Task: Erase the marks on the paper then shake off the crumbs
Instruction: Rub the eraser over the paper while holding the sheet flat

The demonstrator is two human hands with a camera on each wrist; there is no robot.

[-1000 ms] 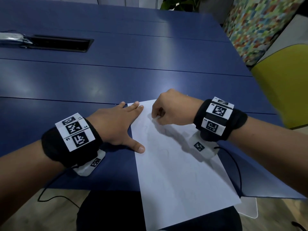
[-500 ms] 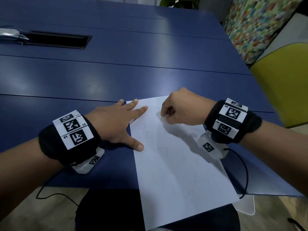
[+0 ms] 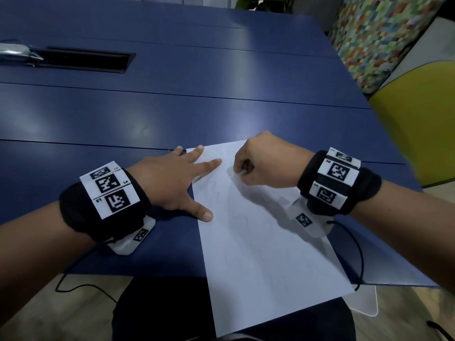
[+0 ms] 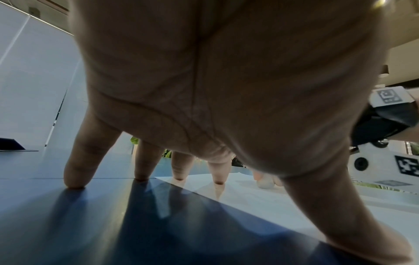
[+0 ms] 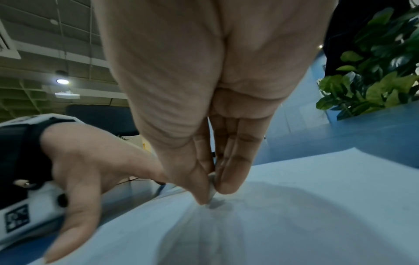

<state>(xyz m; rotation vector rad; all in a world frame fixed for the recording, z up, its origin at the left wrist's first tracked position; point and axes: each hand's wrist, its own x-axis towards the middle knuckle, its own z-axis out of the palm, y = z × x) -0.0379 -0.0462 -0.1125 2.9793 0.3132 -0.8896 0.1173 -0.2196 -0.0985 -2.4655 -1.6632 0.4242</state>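
A white sheet of paper [image 3: 266, 247] lies on the blue table [image 3: 172, 114], its near end hanging over the table's front edge. Faint wavy pencil marks [image 3: 216, 190] run down its upper left part. My left hand [image 3: 172, 183] lies flat with spread fingers, pressing the paper's far left corner, thumb on its left edge. My right hand [image 3: 261, 166] pinches a small white eraser [image 5: 212, 188] between thumb and fingers and holds it against the paper near the top. The eraser [image 4: 264, 182] also shows in the left wrist view, behind my left hand [image 4: 217, 107].
A black cable slot [image 3: 81, 61] is set into the table at the far left, with a silvery object [image 3: 14, 51] beside it. A yellow chair [image 3: 418, 119] stands at the right, and a green plant [image 5: 374, 71] beyond the table's far edge.
My right hand with the eraser has moved to the right and back across the top of the paper. My left hand stays pressed on the corner.
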